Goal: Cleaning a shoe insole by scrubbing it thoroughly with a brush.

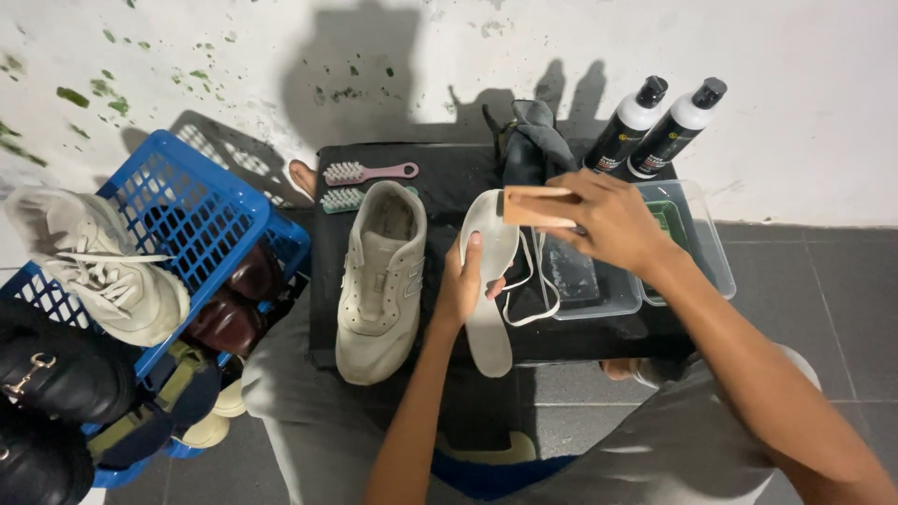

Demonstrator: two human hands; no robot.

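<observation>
A grey tiled floor (pixel 804 309) meets a white wall (pixel 804 84) flecked with green marks, and shadows of a head and bottles fall on it. At the far left a blue plastic crate (pixel 201 201) holds shoes: a pale sneaker (pixel 103 266) with loose laces lies on its rim, brown leather shoes (pixel 234 309) sit inside, and black shoes (pixel 56 374) with a metal buckle are cut off by the left edge.

Right of the crate stands a low black bench (pixel 449 173). At its far side lie a pink-handled brush (pixel 369 172) and, just nearer, a green brush (pixel 342 198), partly hidden behind a cream sneaker (pixel 379 285) that points toward the near edge.

The left hand (pixel 460 285) closes its grip on a white insole (pixel 488 281), holding it over the bench just right of the sneaker. White laces (pixel 533 281) trail beside it. The right hand (pixel 608 220) grips a wooden-backed brush (pixel 535 206) pressed against the insole's far end; its bristles are hidden.

Behind the hands a dark grey cloth (pixel 535 140) is bunched up. A clear plastic tub (pixel 599 285) sits under the right wrist, a second clear tub (pixel 706 238) with something green inside beside it; their contents are hard to make out. Two black bottles with white shoulders (pixel 655 126) lean at the far right. The person's grey-clad legs (pixel 309 421) fill the near edge.
</observation>
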